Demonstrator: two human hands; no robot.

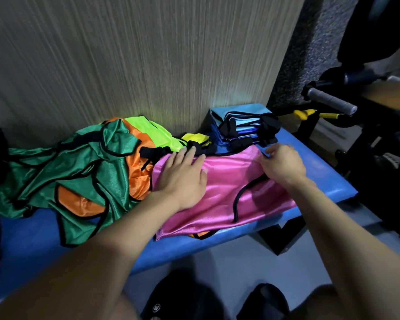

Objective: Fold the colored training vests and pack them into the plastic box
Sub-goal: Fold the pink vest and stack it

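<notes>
A pink vest (pixel 219 192) with black trim lies spread on the blue bench (pixel 319 172). My left hand (pixel 185 176) presses flat on its left part, fingers straight. My right hand (pixel 282 165) is at the vest's upper right edge, fingers curled and pinching the black-trimmed edge. To the left lies a loose heap: a green vest (pixel 79 176), an orange vest (pixel 139 179) and a neon yellow-green vest (pixel 157 132). A stack of folded blue vests (pixel 243 125) sits at the back right against the wall. No plastic box is in view.
A wood-grain wall (pixel 136 54) rises directly behind the bench. Dark gym equipment with a grey wrapped handle (pixel 330 100) and yellow grips (pixel 305 114) stands to the right. My black shoes (pixel 178 296) are on the grey floor below the bench's front edge.
</notes>
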